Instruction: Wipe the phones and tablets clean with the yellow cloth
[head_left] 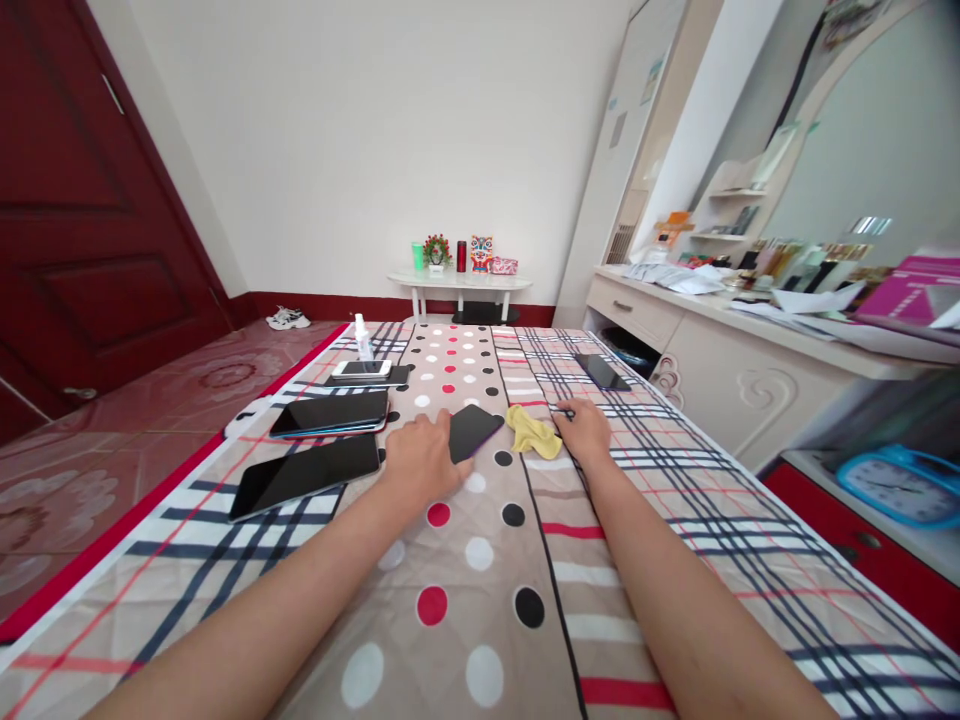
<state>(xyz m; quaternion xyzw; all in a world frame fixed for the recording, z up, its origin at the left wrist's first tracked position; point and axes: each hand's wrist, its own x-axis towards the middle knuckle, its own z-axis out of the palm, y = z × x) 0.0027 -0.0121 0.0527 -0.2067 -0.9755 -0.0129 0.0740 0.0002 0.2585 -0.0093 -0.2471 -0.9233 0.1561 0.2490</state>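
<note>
My left hand is closed round the left end of a dark smartphone, which lies tilted low over the dotted part of the bedspread. Just right of that phone is a crumpled yellow cloth. Beside the cloth, my right hand rests low with its fingers curled together; a small dark spot shows at the fingertips, but I cannot make out what it is. To the left lie a large black phone, another dark phone, and a white phone on top of a dark one.
A white spray bottle stands at the far left of the bedspread. Another dark phone lies far right. Beyond is a low white table with ornaments. A cluttered dresser and a blue clock flank the right side.
</note>
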